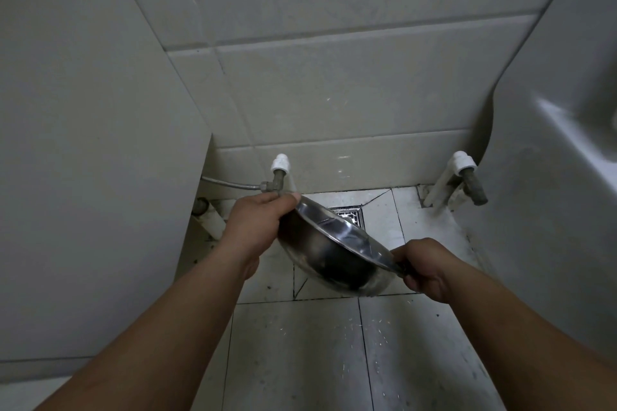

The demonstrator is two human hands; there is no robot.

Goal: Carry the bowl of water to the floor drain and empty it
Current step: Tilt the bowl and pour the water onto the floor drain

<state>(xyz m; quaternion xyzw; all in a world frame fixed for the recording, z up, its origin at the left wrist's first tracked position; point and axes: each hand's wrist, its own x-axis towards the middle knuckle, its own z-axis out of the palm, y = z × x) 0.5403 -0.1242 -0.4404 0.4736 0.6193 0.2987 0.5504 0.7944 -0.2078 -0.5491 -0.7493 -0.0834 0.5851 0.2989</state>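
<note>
Two bare forearms reach over the tiled floor (300,354). The right hand (424,272) has its fingers clamped on the near rim of a steel bowl (334,257); the left hand (257,222) has its fingers closed on the far rim. The bowl is tilted steeply, its mouth facing away, held above and partly hiding the floor drain (350,213). Beyond, two wall pipes (279,173) flank the drain; a white basin (551,150) stands at right.

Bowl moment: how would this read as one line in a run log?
stage: emptying | bowl: steel, tipped away toward floor drain | left hand: gripping far rim | right hand: gripping near rim | water: not visible
</note>
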